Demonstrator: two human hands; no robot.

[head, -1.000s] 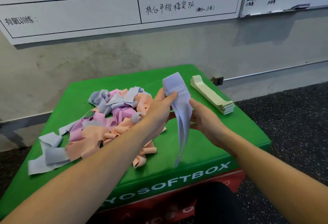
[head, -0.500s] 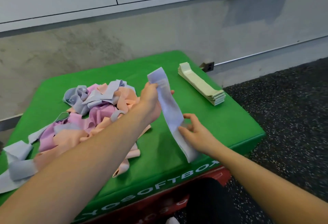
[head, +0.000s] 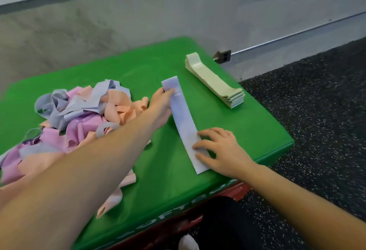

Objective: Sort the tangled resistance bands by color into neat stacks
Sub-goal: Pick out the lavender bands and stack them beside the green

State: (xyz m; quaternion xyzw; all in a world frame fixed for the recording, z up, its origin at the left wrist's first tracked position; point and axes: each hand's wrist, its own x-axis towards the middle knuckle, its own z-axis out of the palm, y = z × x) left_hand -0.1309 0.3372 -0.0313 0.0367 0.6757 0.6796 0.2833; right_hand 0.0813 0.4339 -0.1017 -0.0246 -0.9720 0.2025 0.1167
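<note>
Green padding tops the box (head: pixel 247 122) set against a grey wall, and on it a lavender band (head: pixel 184 122) lies flat and straight, well apart from the pile. Right hand (head: pixel 221 151) presses its near end with spread, nearly straight fingers, while the left hand (head: pixel 161 105) pinches the far end between thumb and fingers. Just right of the band sits a neat stack (head: pixel 214 81) of pale green bands; to the left lies the tangled pile (head: pixel 79 122) of lavender, pink and peach bands.
</note>
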